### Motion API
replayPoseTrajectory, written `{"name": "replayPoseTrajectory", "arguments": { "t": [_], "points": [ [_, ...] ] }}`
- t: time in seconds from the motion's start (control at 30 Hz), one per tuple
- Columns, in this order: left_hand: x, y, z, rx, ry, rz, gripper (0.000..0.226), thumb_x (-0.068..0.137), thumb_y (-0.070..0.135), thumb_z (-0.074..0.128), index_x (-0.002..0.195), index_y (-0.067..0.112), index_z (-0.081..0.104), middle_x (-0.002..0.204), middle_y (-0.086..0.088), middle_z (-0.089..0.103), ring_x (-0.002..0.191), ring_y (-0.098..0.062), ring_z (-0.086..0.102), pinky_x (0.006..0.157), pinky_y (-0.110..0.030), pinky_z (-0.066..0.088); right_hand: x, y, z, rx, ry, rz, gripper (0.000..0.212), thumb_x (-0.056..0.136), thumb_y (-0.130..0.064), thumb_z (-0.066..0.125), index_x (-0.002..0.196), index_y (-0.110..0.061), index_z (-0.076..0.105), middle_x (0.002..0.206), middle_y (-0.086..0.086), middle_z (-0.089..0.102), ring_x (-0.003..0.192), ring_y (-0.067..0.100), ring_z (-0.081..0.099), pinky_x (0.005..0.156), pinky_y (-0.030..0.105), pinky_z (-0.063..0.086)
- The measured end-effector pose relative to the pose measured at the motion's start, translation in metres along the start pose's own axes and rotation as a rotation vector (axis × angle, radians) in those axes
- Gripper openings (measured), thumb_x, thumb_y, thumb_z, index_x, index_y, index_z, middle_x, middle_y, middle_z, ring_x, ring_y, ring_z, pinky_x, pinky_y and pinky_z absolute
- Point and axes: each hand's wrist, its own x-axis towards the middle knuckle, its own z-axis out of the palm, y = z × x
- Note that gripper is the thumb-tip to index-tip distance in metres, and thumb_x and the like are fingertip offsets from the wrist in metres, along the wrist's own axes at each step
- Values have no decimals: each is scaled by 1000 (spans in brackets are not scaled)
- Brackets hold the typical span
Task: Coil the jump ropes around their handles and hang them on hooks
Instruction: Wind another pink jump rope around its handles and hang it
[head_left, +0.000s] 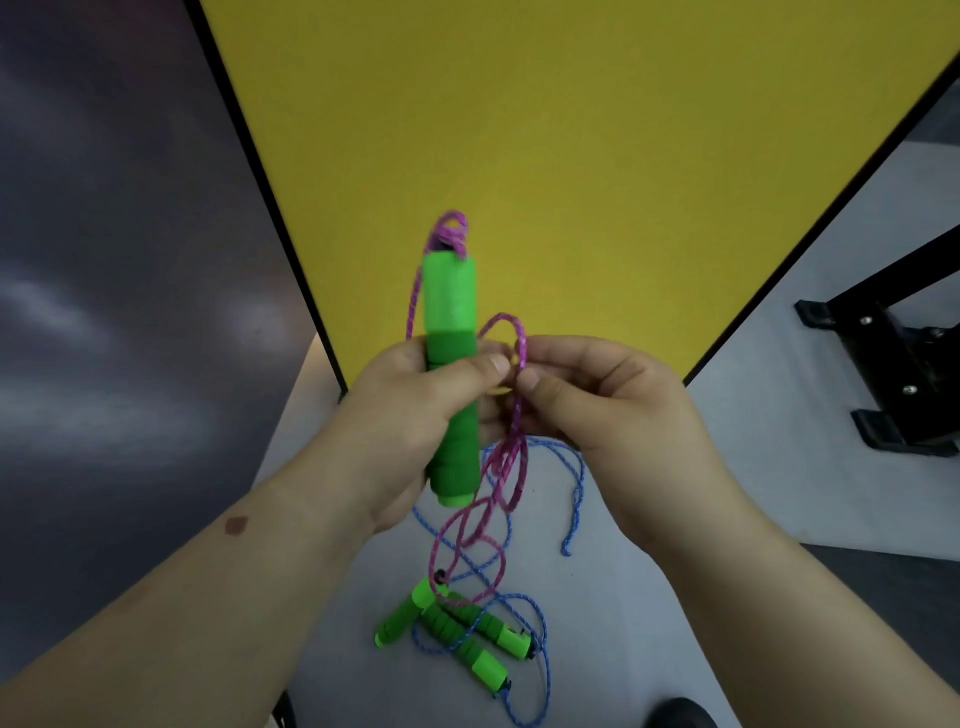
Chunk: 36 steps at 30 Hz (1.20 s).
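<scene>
While the left hand grips an upright green foam handle, the right hand just beside it pinches a loop of braided pink rope. No readable writing anywhere. Below both hands, three more green handles and blue rope lie on pale grey floor, yellow panel beyond.

Yellow panel stands on grey floor.

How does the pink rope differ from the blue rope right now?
The pink rope is lifted, one handle gripped by the left hand and a loop pinched by the right hand; the blue rope lies loose on the floor, untouched. Pink hangs in loops; blue sprawls. Both have green handles.
</scene>
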Motion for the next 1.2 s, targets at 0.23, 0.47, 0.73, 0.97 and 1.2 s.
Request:
{"name": "replayPoseTrajectory", "arguments": {
  "t": [0.23, 0.47, 0.73, 0.97, 1.2],
  "points": [
    [-2, -5, 0, 330, -57, 38, 35, 71, 24, 82, 101, 8, 75, 98, -22, 77, 86, -32, 74, 84, -48, 58, 2, 4, 2, 51, 104, -8, 21, 93, 0, 66, 112, -6, 71, 86, 5, 77, 78, 18, 72, 72, 31, 60],
    [-2, 13, -3, 81, 153, 150, 12, 89, 1, 74, 93, 10, 67, 76, -6, 76, 71, -19, 74, 65, -33, 62, -1, 8, -1, -227, -243, 177, 17, 98, -24, 64, 106, -16, 77, 104, 14, 77, 93, 19, 69, 100, 49, 53],
    [-3, 18, -3, 64, 220, 223, 11, 91, 2, 73, 97, 9, 67, 77, -3, 75, 68, -14, 74, 60, -27, 59, 2, 2, -9, -1139, -284, 201, 40, 86, -6, 62, 108, -39, 69, 95, -17, 68, 75, 12, 65, 59, 27, 56],
    [-6, 33, -3, -42, 174, 226, 9, 95, 3, 67, 97, 12, 67, 78, -1, 77, 67, -12, 74, 57, -26, 58, -6, 1, -5, -771, -342, 144, 57, 85, -18, 66, 137, -38, 57, 137, -18, 61, 122, 4, 60, 102, 30, 50],
    [-1, 24, -3, -124, 207, 172, 6, 96, 4, 67, 101, 7, 66, 81, -4, 75, 71, -17, 75, 63, -29, 61, -5, -3, 6, -353, -180, 13, 13, 98, -16, 64, 95, -15, 77, 79, 3, 75, 75, 18, 68, 79, 41, 60]
  ]
}}
